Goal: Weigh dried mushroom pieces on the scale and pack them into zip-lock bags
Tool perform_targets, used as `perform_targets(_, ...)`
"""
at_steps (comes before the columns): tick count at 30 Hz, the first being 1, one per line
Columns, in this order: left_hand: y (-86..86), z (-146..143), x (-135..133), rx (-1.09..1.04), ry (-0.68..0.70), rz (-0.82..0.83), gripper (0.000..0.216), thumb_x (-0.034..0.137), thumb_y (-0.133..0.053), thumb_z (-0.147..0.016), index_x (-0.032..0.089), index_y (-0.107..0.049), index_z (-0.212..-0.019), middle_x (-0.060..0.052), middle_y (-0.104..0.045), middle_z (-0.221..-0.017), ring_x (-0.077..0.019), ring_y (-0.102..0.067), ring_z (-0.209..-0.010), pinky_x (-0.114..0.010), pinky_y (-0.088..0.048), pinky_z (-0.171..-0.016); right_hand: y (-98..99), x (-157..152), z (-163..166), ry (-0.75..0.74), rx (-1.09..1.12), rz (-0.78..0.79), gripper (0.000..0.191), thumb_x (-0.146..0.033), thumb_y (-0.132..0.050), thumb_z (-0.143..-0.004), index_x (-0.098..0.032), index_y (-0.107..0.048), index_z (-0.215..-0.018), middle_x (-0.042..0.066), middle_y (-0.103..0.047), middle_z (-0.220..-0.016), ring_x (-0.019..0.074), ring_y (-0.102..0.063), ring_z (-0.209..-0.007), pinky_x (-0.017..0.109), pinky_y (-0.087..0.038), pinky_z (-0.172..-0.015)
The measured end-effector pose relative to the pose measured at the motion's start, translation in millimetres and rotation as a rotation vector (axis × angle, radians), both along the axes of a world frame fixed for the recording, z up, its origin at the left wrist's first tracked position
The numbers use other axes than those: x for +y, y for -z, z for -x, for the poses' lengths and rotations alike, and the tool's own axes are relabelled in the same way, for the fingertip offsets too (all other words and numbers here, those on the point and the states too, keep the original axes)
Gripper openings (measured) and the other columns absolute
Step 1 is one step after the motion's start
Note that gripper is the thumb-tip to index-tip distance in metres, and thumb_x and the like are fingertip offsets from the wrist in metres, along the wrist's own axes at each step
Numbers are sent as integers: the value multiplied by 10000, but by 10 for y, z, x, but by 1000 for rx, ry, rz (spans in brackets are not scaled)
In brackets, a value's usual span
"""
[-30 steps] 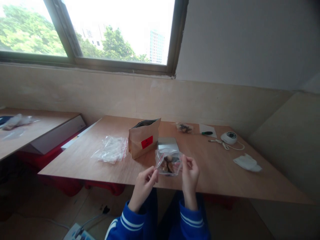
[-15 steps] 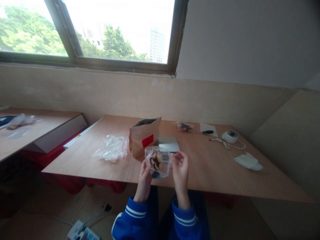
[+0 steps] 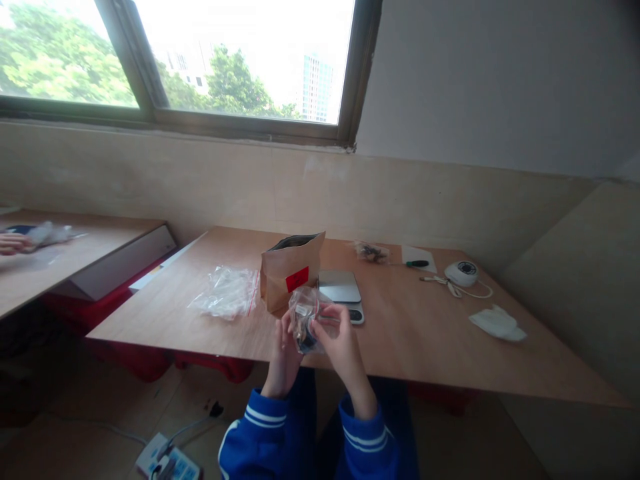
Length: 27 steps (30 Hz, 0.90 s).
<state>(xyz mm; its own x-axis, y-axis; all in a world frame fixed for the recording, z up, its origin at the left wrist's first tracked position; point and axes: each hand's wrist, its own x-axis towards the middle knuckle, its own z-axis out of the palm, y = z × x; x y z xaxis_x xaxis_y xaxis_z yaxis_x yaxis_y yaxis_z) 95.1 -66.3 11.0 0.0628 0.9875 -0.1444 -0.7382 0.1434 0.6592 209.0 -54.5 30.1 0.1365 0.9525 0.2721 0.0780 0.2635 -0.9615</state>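
Both my hands hold a small clear zip bag [image 3: 303, 315] with brown and dark pieces inside, just above the near edge of the wooden table [image 3: 410, 347]. My left hand [image 3: 283, 353] grips its left side, fingers closed on the plastic. My right hand [image 3: 339, 343] pinches the bag's top right edge. Right behind the bag stand an open brown paper pouch [image 3: 291, 270] with a red label and a small silver scale [image 3: 341, 291].
A pile of clear zip bags [image 3: 225, 300] lies left of the pouch. Farther back lie a filled small bag [image 3: 371, 251], a white card with a green pen [image 3: 416, 263], a white round device with cord [image 3: 461, 273] and a white cloth [image 3: 497, 324]. Another person's hand [image 3: 11, 243] rests on the left table.
My hands have drawn closer together and shifted left with the bag, which now stands narrower and more upright. The scale behind it is uncovered.
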Motion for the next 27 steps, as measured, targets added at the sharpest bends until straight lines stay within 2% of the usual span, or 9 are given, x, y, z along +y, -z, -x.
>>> perform_targets(2,5,38,9,-16,34,5,499,542,-505,-828,298,-529,-1264,-56,-586,-1293,-268,-533,-1188,-413,-445,-939,12,4,-16,-40,9,25,363,-315,-683,-761,-207,-520,-1067,95,-618,-1113,209,-644,-920,373,-542,-836)
perform_targets(5,50,83,43,54,6,-7,505,408,-654,-763,270,-557,-1239,-61,-623,-1251,-261,-559,-1162,-369,-445,-940,24,19,-53,-132,17,32,440,-320,-656,-786,-213,-508,-1187,107,-589,-1210,218,-629,-1002,366,-531,-870)
perform_targets(9,102,117,83,187,-88,-46,505,343,-728,-716,241,-584,-1189,-69,-673,-1155,-235,-630,-1044,-320,-479,-873,82,56,-85,-174,1,8,387,-314,-659,-783,-209,-570,-1145,108,-561,-1245,246,-575,-1125,367,-498,-932)
perform_targets(12,113,139,98,265,-141,-90,443,329,-726,-724,228,-606,-1139,-59,-690,-1108,-214,-648,-992,-291,-496,-825,112,65,-93,-182,32,53,427,-327,-685,-760,-219,-577,-1159,96,-545,-1194,232,-615,-1046,351,-521,-890)
perform_targets(16,120,159,106,325,-138,-145,371,325,-714,-736,205,-642,-1079,-62,-698,-1088,-207,-641,-997,-280,-491,-835,109,52,-90,-200,80,101,409,-354,-713,-729,-218,-628,-1105,76,-512,-1149,215,-636,-1000,324,-527,-871)
perform_targets(20,119,151,106,346,-155,-157,337,325,-716,-732,193,-657,-1036,-72,-709,-1048,-210,-637,-991,-300,-480,-865,122,59,-65,-210,129,130,399,-341,-766,-663,-205,-638,-1016,80,-562,-1162,221,-647,-999,330,-525,-878)
perform_targets(24,116,125,110,282,-153,-73,376,334,-727,-712,196,-660,-1055,-83,-695,-1096,-229,-631,-1024,-322,-478,-881,140,86,-43,-219,218,184,393,-324,-768,-649,-186,-602,-977,75,-684,-1009,230,-678,-928,362,-543,-839)
perform_targets(27,128,108,116,231,-126,-8,414,352,-719,-713,203,-660,-1094,-95,-659,-1187,-249,-609,-1087,-334,-477,-894,135,104,-52,-116,217,171,335,-328,-756,-648,-174,-613,-909,66,-710,-905,224,-691,-837,354,-558,-778)
